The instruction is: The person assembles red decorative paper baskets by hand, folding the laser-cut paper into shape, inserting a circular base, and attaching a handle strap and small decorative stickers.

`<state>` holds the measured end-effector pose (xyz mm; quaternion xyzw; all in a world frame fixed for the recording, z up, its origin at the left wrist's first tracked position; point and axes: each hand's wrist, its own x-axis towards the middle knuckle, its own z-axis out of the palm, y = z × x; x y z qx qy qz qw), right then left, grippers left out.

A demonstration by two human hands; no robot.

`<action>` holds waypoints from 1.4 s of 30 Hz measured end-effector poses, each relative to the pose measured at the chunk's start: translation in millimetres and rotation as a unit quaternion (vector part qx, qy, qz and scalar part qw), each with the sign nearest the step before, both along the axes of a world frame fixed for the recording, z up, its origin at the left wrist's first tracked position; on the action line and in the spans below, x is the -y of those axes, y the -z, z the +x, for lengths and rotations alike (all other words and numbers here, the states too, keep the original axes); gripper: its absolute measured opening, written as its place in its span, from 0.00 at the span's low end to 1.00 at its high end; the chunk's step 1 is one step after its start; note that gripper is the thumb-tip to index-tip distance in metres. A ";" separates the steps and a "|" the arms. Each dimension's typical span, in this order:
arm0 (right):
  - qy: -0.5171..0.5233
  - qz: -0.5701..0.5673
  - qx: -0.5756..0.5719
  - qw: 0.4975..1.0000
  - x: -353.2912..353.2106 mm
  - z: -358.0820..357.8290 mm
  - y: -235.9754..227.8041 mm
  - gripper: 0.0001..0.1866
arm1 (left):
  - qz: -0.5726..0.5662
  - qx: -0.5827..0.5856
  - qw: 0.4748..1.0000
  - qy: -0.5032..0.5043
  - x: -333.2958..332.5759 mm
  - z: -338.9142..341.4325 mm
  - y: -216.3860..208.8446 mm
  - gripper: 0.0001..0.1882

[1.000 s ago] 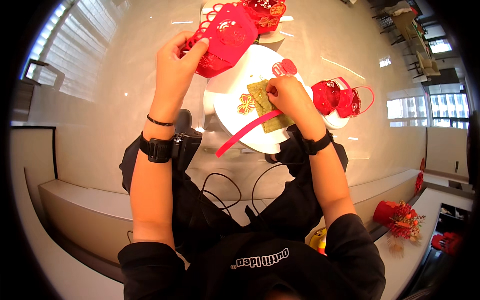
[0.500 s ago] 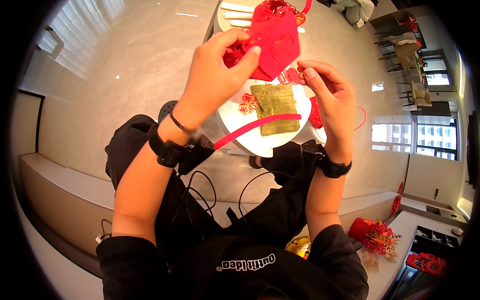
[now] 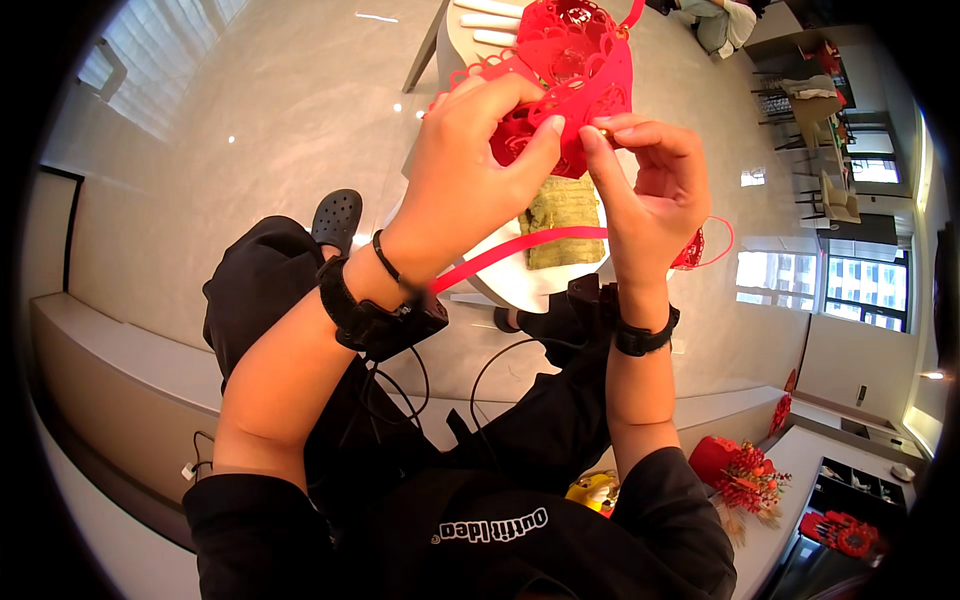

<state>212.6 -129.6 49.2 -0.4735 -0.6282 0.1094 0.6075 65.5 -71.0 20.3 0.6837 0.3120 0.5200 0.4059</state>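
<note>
A red cut-out lantern (image 3: 606,92), with lacy patterned panels, is held up over a white rounded table (image 3: 535,288). My left hand (image 3: 475,170) is closed on its near left side, thumb pressed along the lower edge. At the right lower edge, my right hand (image 3: 655,185) pinches with thumb and forefinger. A tiny pale bit shows at those fingertips, too small to name. Beneath the hands lies an olive-green patterned rectangular piece (image 3: 562,208) on the table. A red strap (image 3: 520,242) stretches across it from my left wrist side toward my right hand.
White rods (image 3: 490,22) lie at the table's far end. Another red lacy piece (image 3: 690,252) with a thin cord is right of my right wrist. A red pot of flowers (image 3: 740,470) stands on the counter at lower right. Black cables (image 3: 420,395) hang between my wrists.
Both hands have come together at the lantern, which has turned and shifted right and shows more of its open inside. My right fingers have moved up to its edge.
</note>
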 end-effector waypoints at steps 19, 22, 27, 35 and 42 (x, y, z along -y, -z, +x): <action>0.083 -0.041 0.020 0.996 0.2 5.0 7.0 0.10 | -0.037 0.051 0.998 -0.012 -15.1 -6.0 6.9 0.11; 0.122 -0.044 0.082 0.988 1.0 27.5 15.3 0.08 | -0.027 0.077 0.995 -0.048 -29.6 -9.2 9.9 0.11; 0.185 -0.227 0.165 0.942 16.1 73.8 36.8 0.07 | -0.073 0.088 0.993 -0.039 -46.9 -28.1 9.1 0.11; 0.074 -0.409 0.187 0.890 31.1 79.4 63.3 0.10 | -0.097 0.099 0.989 -0.054 -64.2 -40.4 10.9 0.13; 0.045 -0.274 0.274 0.921 33.2 54.2 38.6 0.12 | -0.088 0.117 0.988 -0.052 -67.6 -41.5 5.8 0.14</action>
